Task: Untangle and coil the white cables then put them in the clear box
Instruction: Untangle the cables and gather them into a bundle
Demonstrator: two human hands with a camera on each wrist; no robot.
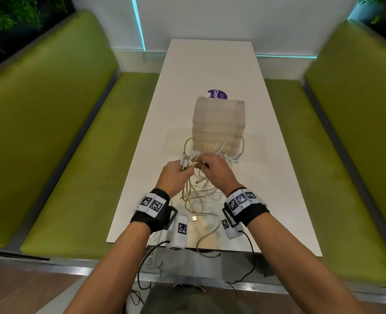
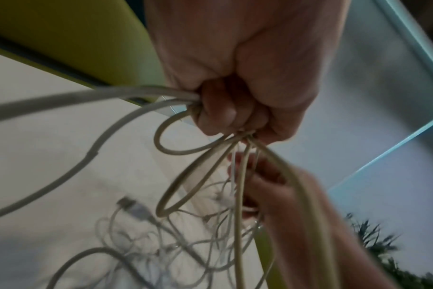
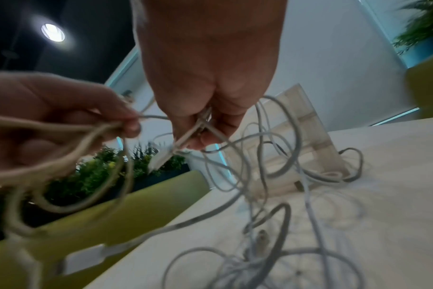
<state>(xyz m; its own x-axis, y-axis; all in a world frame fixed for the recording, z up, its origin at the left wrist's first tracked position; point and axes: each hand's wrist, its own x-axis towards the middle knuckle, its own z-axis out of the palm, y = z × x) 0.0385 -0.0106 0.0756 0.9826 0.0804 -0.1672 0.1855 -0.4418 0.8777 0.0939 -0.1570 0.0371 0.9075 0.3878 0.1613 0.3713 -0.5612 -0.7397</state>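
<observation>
Several strands of the white cables [image 1: 198, 196] are bunched tight in the left hand [image 1: 172, 175] so slack stays lifted off the desk [image 1: 210, 64]; a plug end is pinched by the right hand [image 1: 212, 165] to be teased free. Most of the tangle is left near the desk's near edge, with the clear box [image 1: 219, 123] mid-desk just beyond.

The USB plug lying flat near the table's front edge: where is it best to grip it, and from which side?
Pinch the USB plug by its two flat sides, coming from above. It lies flat on the table with its cord running off to the right, so probably lift it straight up.
</observation>
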